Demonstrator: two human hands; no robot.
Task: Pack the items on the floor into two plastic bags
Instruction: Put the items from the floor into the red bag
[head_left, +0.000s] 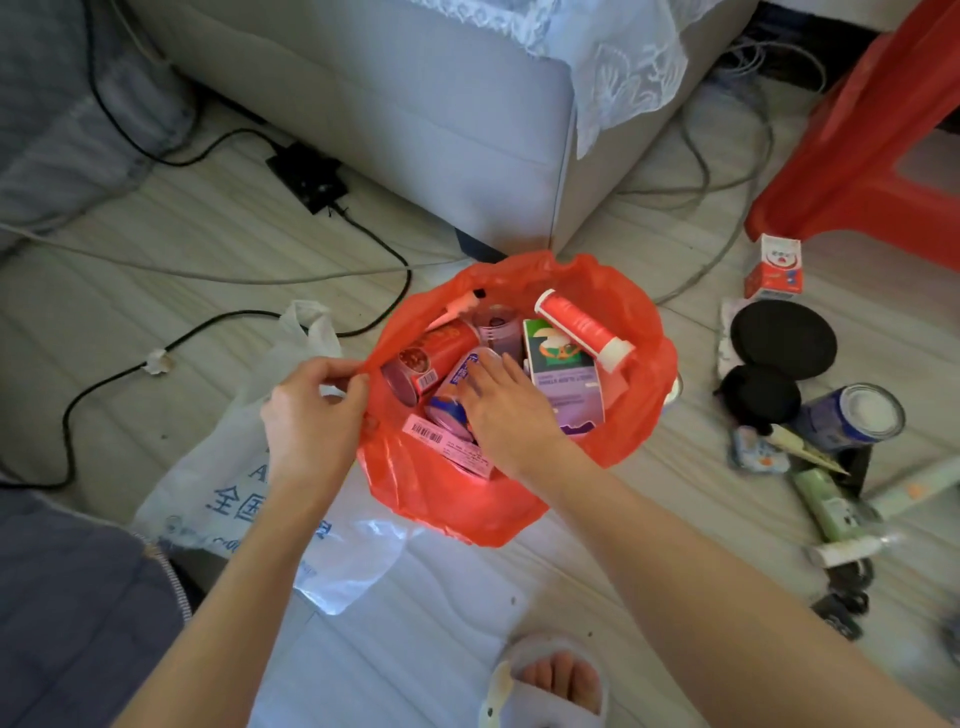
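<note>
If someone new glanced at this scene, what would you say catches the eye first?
The red plastic bag at the centre stands open on the floor, crammed with cans, cartons and an orange tube. The left hand pinches its rim while the right hand reaches inside onto the cans. A white plastic bag lies flat to the left, and unpacked items, among them a blue can, are scattered at the right near a red stool.

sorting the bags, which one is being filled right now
The red bag, held open and full of cans and boxes; the white bag lies flat beside it.
</note>
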